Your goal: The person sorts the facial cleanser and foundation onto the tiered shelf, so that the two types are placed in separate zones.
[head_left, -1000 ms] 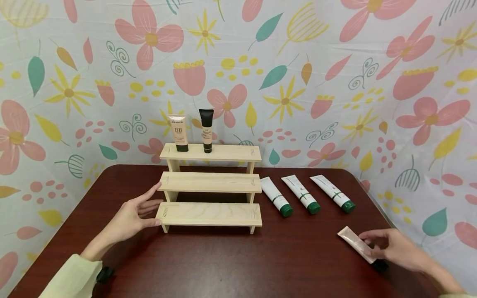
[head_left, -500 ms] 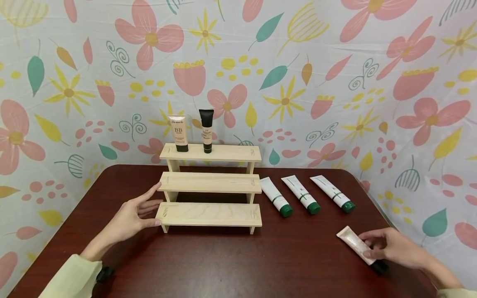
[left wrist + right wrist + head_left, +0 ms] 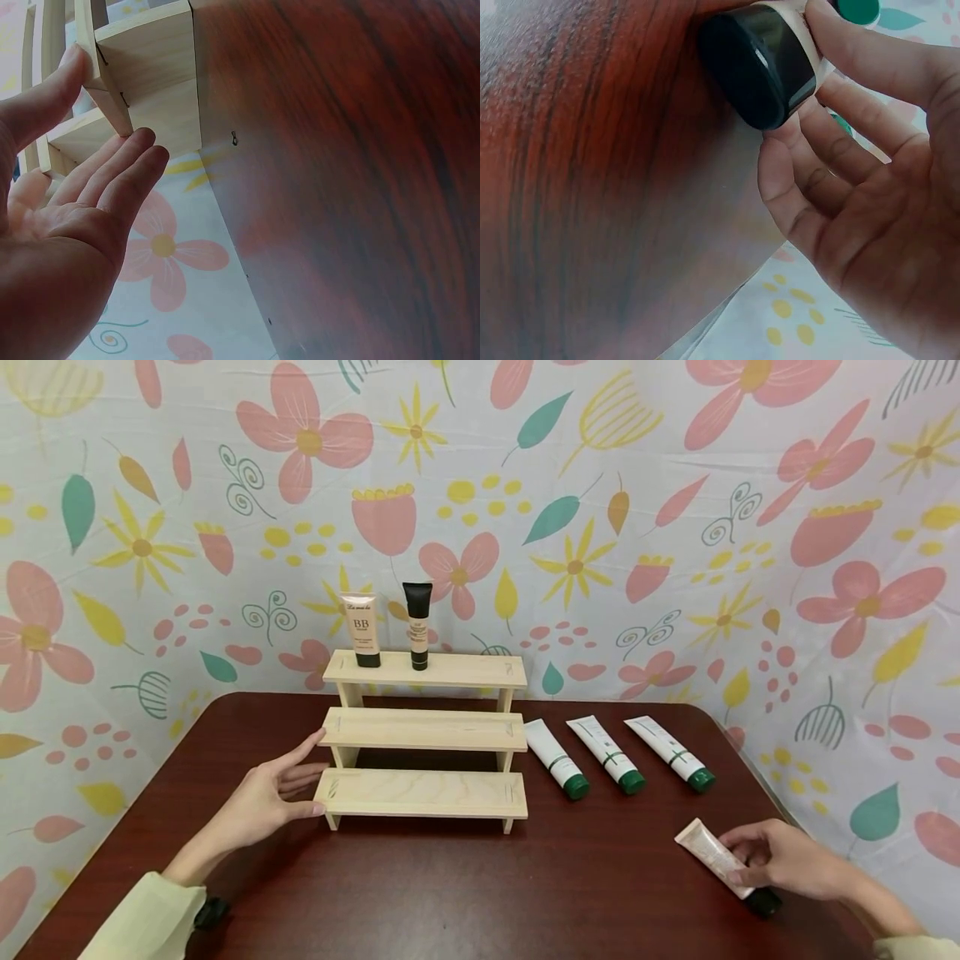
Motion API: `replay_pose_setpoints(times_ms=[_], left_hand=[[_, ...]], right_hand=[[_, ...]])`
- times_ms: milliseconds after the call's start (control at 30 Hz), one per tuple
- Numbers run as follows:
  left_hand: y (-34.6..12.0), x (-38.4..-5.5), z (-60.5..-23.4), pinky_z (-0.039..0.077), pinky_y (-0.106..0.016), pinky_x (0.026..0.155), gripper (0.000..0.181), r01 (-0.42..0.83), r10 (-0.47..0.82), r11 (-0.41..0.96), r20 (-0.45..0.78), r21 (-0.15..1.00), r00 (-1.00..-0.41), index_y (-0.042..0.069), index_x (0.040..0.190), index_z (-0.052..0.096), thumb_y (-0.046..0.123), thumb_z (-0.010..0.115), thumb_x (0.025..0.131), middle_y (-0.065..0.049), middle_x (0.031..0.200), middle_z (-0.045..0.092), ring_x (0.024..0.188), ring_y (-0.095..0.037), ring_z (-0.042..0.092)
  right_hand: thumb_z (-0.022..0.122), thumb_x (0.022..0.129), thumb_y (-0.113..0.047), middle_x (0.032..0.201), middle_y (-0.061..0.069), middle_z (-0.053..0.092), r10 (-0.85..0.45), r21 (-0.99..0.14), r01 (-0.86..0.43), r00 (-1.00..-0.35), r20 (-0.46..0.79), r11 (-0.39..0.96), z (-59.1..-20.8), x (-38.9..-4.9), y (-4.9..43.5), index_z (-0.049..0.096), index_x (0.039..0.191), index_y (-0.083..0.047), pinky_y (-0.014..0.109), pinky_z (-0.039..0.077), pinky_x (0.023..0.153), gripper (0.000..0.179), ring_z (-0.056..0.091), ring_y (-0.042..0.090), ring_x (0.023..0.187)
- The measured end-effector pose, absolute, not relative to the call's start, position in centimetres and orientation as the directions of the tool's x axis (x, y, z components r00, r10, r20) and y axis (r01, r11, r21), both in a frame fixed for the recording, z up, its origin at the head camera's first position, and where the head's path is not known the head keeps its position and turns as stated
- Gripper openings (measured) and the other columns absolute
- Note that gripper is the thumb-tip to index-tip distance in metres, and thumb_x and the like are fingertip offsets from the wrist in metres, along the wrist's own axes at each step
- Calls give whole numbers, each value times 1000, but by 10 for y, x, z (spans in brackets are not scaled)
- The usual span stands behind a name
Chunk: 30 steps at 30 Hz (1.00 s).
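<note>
In the head view my right hand (image 3: pixel 798 862) pinches a beige cosmetic tube (image 3: pixel 708 850) with a black cap, low over the table's right side. The right wrist view has the tube's black cap (image 3: pixel 754 67) pointing toward the camera, thumb on one side and fingers on the other. My left hand (image 3: pixel 258 793) touches the left end of a three-tier wooden display stand (image 3: pixel 427 793), its fingers mostly straight. A beige BB cream tube (image 3: pixel 363 631) and a slimmer black-and-beige tube (image 3: pixel 418 627) stand upright on the top tier.
Three white tubes with green caps lie right of the stand: a near one (image 3: pixel 557 758), a middle one (image 3: pixel 606 753) and a far-right one (image 3: pixel 670 752). The dark red table (image 3: pixel 465 893) reaches back to a flowered cloth (image 3: pixel 480 485).
The beige tube in my right hand has shifted slightly left and its cap now shows more. The left hand stays at the stand.
</note>
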<state>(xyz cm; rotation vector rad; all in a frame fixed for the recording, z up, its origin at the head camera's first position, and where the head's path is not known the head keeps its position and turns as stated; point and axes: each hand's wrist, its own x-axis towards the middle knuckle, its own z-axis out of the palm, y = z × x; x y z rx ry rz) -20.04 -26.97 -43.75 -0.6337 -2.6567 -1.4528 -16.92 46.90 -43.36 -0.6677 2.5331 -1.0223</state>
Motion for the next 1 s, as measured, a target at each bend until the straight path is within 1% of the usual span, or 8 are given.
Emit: replay_pose_setpoints(times_ms=[133,233,400,567,733,800,900,1000], left_hand=[[-269,-200,-437,57,-53,95,108,378,333,471,236,797,-913,21,168,30,-4,89,81,-30,147,54,126,-43,63],[-269,-201,-437,56,-53,95,109,371,330,467,231,803,-915,23,168,30,-4,89,81,-30,147,55,126,-42,63],[-269,-200,-436,58,-51,94,109,367,330,463,228,807,-916,22,168,31,-2,90,81,-31,145,56,126,-43,63],[-268,-199,-435,58,-51,93,108,383,331,464,245,799,-911,19,168,31,-2,91,80,-32,146,55,125,-43,63],[-267,-199,-433,58,-53,94,108,400,330,473,263,785,-906,18,168,32,-2,91,79,-31,143,58,124,-42,65],[-267,-199,-434,57,-53,94,109,397,330,477,259,784,-908,18,168,31,-1,91,80,-31,142,59,123,-42,65],[-268,-199,-434,57,-53,94,109,389,329,478,250,788,-910,19,168,31,-1,91,80,-31,142,59,123,-43,65],[-268,-198,-434,57,-52,94,109,383,330,475,244,792,-912,19,168,31,-1,91,80,-31,145,56,124,-42,65]], right_hand=[[79,90,3,84,-6,70,-533,-705,-304,-837,-122,640,-433,-170,465,69,111,13,24,52,57,25,63,5,69],[81,90,-1,83,-8,69,-523,-689,-311,-845,-115,655,-430,-170,461,71,110,9,24,51,55,24,62,4,67],[84,88,-5,80,-9,68,-506,-652,-344,-859,-71,675,-425,-171,449,74,107,2,24,49,53,23,60,3,65],[86,88,-11,81,-9,68,-442,-614,-320,-895,-54,722,-417,-175,433,76,111,0,23,47,54,28,58,2,66],[86,90,-18,80,-9,69,-372,-578,-291,-928,-23,762,-408,-179,415,75,120,3,24,45,53,38,56,4,67],[86,90,-21,81,-9,70,-344,-571,-282,-939,1,771,-406,-180,406,75,122,2,24,47,55,42,58,4,70],[89,87,-22,87,-8,73,-301,-558,-287,-951,70,778,-405,-181,392,77,120,0,25,51,61,42,62,3,77],[91,85,-19,94,-5,75,-282,-558,-311,-949,140,770,-403,-182,379,78,118,0,25,56,66,40,67,3,82]])
